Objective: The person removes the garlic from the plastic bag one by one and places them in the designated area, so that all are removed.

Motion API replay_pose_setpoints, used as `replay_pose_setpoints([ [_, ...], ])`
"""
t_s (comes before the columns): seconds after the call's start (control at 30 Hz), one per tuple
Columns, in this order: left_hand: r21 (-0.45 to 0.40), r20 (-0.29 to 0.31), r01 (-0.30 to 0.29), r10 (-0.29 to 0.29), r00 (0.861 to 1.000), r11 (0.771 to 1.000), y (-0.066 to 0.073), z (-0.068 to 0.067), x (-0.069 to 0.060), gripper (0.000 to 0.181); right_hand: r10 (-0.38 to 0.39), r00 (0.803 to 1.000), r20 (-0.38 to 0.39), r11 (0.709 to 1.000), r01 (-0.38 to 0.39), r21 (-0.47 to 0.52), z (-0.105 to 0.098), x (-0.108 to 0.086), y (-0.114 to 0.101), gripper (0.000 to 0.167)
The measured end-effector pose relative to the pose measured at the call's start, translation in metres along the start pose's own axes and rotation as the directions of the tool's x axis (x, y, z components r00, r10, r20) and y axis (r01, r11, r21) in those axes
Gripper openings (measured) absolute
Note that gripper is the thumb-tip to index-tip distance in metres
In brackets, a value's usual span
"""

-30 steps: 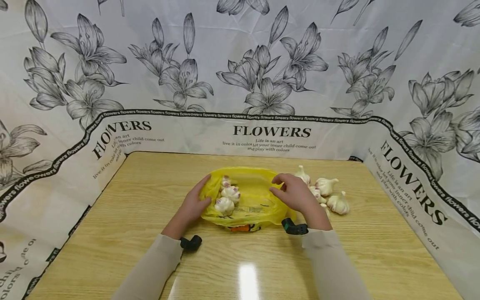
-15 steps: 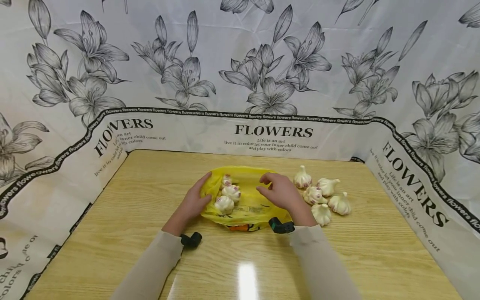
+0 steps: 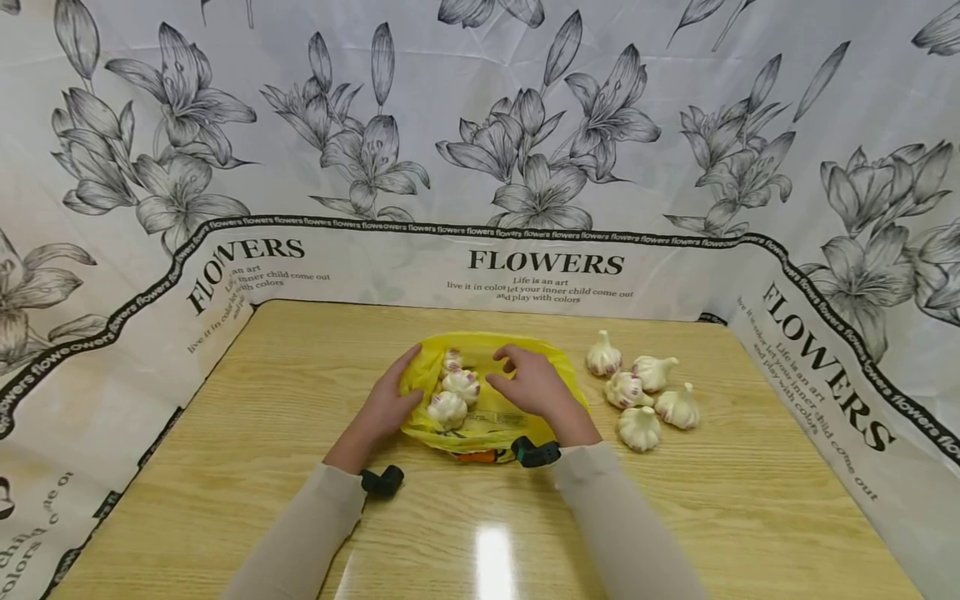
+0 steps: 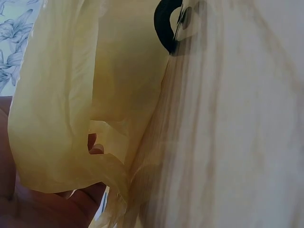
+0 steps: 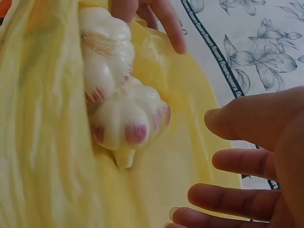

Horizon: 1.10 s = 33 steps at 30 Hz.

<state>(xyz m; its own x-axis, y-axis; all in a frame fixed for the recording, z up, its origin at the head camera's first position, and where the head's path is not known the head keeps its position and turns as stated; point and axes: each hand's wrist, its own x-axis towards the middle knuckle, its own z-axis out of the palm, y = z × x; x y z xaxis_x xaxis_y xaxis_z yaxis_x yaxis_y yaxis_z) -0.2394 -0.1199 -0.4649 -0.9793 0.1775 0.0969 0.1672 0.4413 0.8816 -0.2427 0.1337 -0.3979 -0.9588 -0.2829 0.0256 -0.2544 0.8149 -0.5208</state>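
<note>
Three bulbs (image 3: 461,386) lie in a row, near to far, inside the left part of the bag (image 3: 487,354), which sits mid-table, its mouth facing up. The left hand (image 3: 387,402) grips the bag's left rim, thumb and fingers on either side of the thin film, probably because the limp wall would sag without support. The right hand (image 3: 536,383) is over the right part of the mouth, thumb and fingers spread well apart, holding nothing; whether it touches the film I cannot tell. Five loose bulbs (image 3: 678,406) cluster on the table (image 3: 300,350) just right of the bag, presumably grouped there for easy reach of that hand. Flower-printed cloth (image 3: 375,262) stands at the far edge.
</note>
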Motion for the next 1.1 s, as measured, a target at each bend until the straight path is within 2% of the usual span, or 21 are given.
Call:
replay_pose_setpoints([
  [0.4, 0.001, -0.007, -0.001, 0.001, 1.000, 1.000, -0.002, 0.000, 0.000, 0.073, 0.013, 1.000, 0.011, 1.000, -0.013, 0.026, 0.018, 0.009, -0.009, 0.052],
  [0.57, 0.015, -0.006, -0.027, 0.027, 1.000, 1.000, -0.001, -0.001, 0.001, 0.073, 0.008, 1.000, 0.021, 1.000, -0.008, 0.018, 0.022, 0.014, -0.013, 0.050],
  [0.83, 0.020, 0.003, -0.049, 0.049, 0.999, 0.999, -0.001, -0.001, 0.000, 0.073, 0.019, 0.997, 0.080, 1.000, -0.020, 0.015, 0.027, 0.021, -0.024, 0.054],
  [1.1, 0.023, -0.001, -0.073, 0.073, 0.997, 0.997, -0.002, 0.000, -0.001, 0.074, 0.043, 0.996, 0.077, 0.999, -0.043, 0.003, 0.034, 0.028, -0.028, 0.050],
])
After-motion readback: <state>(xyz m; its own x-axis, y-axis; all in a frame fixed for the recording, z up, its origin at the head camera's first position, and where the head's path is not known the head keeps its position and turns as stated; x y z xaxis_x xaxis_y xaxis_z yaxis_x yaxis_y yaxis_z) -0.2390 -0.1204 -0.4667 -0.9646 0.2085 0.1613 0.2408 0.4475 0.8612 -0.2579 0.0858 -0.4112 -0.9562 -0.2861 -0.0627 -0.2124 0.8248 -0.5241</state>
